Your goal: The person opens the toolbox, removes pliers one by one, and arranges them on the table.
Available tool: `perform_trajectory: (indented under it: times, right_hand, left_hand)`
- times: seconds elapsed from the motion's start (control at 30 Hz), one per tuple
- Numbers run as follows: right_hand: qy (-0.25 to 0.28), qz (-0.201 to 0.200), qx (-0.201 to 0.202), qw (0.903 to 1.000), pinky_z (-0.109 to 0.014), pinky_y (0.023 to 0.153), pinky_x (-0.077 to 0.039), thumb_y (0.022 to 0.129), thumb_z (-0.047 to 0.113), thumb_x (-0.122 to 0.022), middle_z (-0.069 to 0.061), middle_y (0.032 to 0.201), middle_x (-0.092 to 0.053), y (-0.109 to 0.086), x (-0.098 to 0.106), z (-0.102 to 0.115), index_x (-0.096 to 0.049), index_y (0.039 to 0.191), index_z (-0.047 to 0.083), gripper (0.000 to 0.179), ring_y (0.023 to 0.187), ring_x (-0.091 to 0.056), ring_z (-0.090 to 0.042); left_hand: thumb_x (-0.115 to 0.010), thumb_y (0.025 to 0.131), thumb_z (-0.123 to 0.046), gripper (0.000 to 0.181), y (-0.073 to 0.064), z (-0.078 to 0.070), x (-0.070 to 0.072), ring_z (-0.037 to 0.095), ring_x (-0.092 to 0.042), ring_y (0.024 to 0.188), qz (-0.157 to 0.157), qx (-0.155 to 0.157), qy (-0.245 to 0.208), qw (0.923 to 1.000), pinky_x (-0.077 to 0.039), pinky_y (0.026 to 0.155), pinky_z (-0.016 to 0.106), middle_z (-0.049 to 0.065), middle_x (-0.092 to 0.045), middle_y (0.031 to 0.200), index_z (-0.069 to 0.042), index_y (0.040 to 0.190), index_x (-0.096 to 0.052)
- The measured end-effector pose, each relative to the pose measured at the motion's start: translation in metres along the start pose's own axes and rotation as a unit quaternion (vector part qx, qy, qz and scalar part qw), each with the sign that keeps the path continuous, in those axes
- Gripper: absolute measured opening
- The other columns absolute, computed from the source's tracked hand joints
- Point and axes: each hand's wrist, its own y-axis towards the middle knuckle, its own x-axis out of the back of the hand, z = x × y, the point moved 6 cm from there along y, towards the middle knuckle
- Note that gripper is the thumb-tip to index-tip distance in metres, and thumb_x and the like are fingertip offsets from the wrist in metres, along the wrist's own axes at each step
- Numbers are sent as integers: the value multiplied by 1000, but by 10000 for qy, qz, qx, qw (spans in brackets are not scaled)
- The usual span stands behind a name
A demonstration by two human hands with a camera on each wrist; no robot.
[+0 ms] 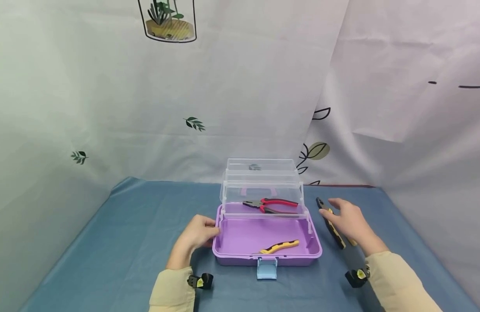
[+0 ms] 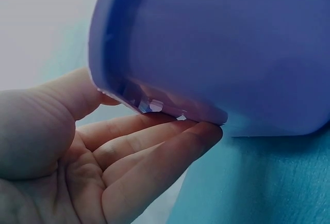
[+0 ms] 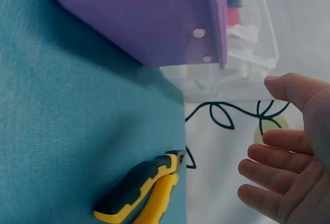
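A purple toolbox point(image 1: 240, 261) stands with its clear tiered trays point(image 1: 263, 178) raised at the back. My left hand point(image 1: 196, 234) grips its left rim, thumb over the edge and fingers against the outer wall point(image 2: 216, 53). Inside the box lies a yellow-and-black handled tool point(image 1: 280, 247), its head mostly hidden by the front wall. Red-and-black pliers point(image 1: 279, 202) show through the clear tray. To the right of the box, my right hand point(image 1: 351, 221) hovers with spread fingers over yellow-and-black pliers point(image 1: 330, 225). The right wrist view shows a gap between this hand and the pliers' handles point(image 3: 139, 188).
A light blue latch point(image 1: 267, 269) hangs down at the box's front. Blue cloth point(image 1: 146, 242) covers the table, and a white patterned curtain point(image 1: 248, 86) rises behind its back edge. Black wrist cameras point(image 1: 201, 281) are strapped to both wrists.
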Motion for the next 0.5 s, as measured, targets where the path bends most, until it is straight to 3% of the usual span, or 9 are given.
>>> perform_trajectory:
  times: [0.37,0.5]
  right_hand:
    - [94,157,142,9997,-61,99,-40,88,54,-57,-28,135,-49,5,-1,20,-44,136,-5,77,124,-44,-46]
    - [25,126,320,9994,-60,98,-41,89,48,-59,-28,133,-51,7,-4,25,-47,134,-5,71,123,-46,-45]
  left_hand:
    - [-61,82,-3,27,0,2,0,22,-69,72,-36,-11,-54,10000,-59,60,37,20,-71,90,9,104,-68]
    - [-61,81,-3,26,1,3,-1,21,-68,72,-38,-23,-61,10000,-59,60,36,18,-71,88,8,103,-69]
